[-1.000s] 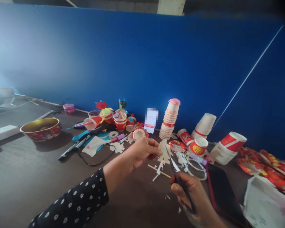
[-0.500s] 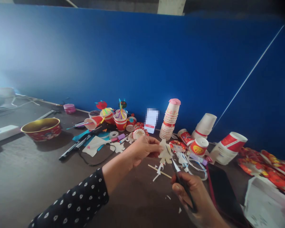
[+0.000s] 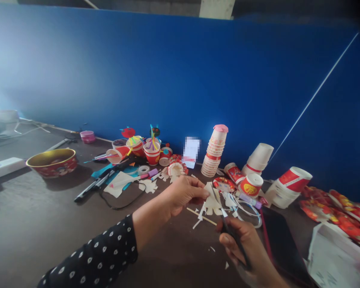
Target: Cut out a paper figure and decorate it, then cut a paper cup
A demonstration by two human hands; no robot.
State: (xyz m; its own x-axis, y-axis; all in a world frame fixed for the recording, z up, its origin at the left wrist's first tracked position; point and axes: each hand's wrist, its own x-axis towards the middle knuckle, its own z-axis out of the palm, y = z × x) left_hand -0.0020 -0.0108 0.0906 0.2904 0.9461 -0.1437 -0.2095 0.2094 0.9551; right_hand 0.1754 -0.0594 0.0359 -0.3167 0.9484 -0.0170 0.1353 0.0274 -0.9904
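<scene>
Between the fingertips of my left hand (image 3: 187,195) is a cream paper cutout (image 3: 212,205) with a notched outline, pinched at its left edge. My right hand (image 3: 243,240) is closed around the black handles of a pair of scissors (image 3: 234,236). The blades point up and left and lie against the cutout; whether they are parted I cannot make out. Below the cutout are a thin wooden stick (image 3: 210,220) and white paper scraps (image 3: 200,214) on the dark table.
A tall stack of paper cups (image 3: 213,154) stands behind my hands, with more cups (image 3: 251,185) to its right. A dark phone-like slab (image 3: 283,240) lies near my right hand. Leftward are a black knife-like tool (image 3: 93,187), a tape roll (image 3: 143,171) and a red bowl (image 3: 52,166).
The cutout has shifted slightly right and down and turned a little in my left hand. My right hand with the scissors has moved slightly to the right.
</scene>
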